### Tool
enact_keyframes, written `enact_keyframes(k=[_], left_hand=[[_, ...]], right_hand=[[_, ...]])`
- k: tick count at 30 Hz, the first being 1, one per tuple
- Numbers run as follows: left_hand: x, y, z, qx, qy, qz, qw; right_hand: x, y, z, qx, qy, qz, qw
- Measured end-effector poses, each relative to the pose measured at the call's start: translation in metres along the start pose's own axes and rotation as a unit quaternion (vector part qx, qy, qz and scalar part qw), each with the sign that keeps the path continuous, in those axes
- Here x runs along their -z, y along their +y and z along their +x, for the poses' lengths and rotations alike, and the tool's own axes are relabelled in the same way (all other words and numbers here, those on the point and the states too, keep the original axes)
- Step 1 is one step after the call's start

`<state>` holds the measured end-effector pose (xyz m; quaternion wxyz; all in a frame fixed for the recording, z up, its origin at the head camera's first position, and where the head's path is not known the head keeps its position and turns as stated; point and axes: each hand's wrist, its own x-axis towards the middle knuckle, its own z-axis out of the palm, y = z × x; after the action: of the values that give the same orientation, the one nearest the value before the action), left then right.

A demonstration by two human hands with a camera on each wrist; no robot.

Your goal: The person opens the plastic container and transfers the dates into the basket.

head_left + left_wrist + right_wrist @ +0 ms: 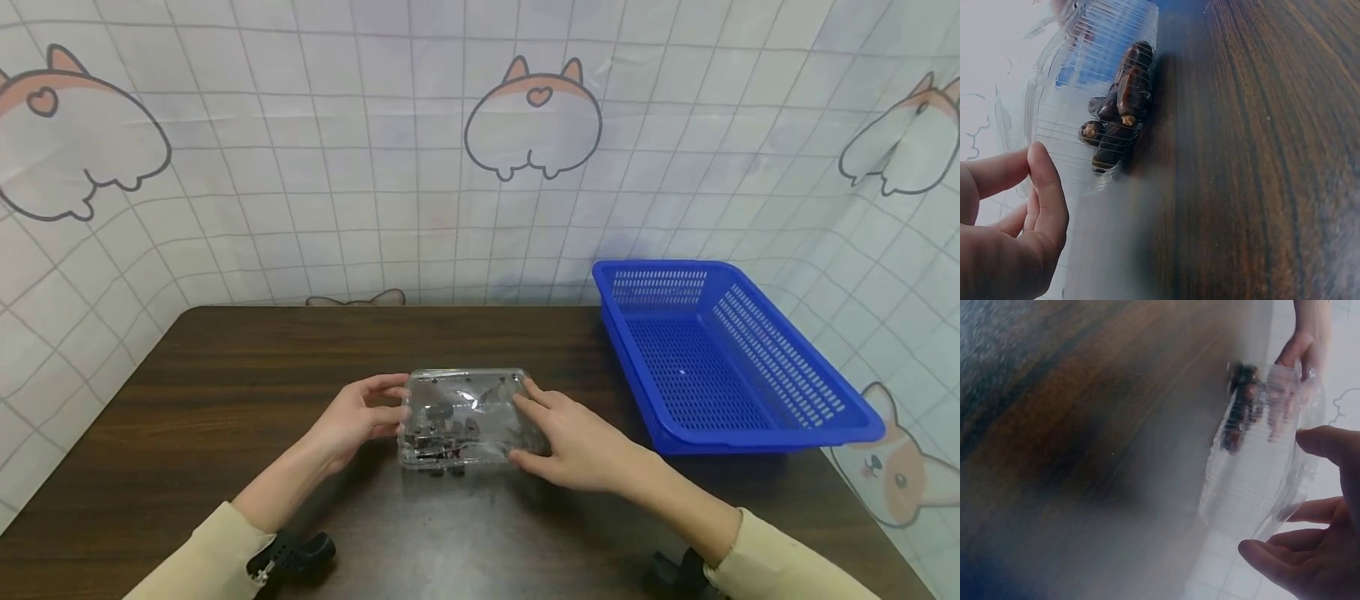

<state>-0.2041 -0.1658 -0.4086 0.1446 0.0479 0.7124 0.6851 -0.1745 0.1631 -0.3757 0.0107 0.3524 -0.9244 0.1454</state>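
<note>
A clear plastic clamshell box point(491, 429) with a lid sits in front of me at the middle of the table. Several dark brown dates point(1132, 90) lie inside, gathered toward its left end. My left hand point(356, 421) is at the left end, thumb and fingertips pinching the rim, as the left wrist view shows. Around the right end, my right hand point(573, 433) holds the box, its thumb on the near rim and its fingers over the far side. In the right wrist view the ribbed wall of the box shows between thumb and fingers.
A blue perforated plastic basket point(720, 375) stands at the right of the dark wooden table point(247, 358). Behind the table hangs a white gridded wall cover point(420, 167) printed with cartoon dogs. Black straps are on both wrists.
</note>
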Motion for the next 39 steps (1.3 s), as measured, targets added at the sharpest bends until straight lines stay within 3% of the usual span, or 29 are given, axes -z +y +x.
enact_keyframes(k=[10,17,24,27,34,39], left_hand=[[0.0,-0.001,0.002,0.001,0.0,-0.002,1.0],[0.001,-0.001,0.002,0.0,0.0,-0.003,1.0],[0.002,-0.001,0.003,0.0,0.003,-0.001,1.0],[0.003,-0.001,0.003,0.001,0.003,-0.001,1.0],[0.002,-0.001,0.002,-0.003,0.003,-0.007,1.0],[0.001,0.0,0.002,-0.003,0.003,-0.008,1.0]], right_hand=[[-0.002,-0.001,0.003,0.042,0.024,-0.057,0.997],[-0.005,-0.002,0.004,0.1,0.043,-0.152,0.982],[-0.006,-0.007,0.004,0.122,0.052,-0.183,0.974],[-0.008,-0.01,0.005,0.134,0.063,-0.214,0.966],[-0.013,-0.017,0.006,0.157,0.09,-0.312,0.933],[-0.015,-0.022,0.005,0.129,0.07,-0.337,0.93]])
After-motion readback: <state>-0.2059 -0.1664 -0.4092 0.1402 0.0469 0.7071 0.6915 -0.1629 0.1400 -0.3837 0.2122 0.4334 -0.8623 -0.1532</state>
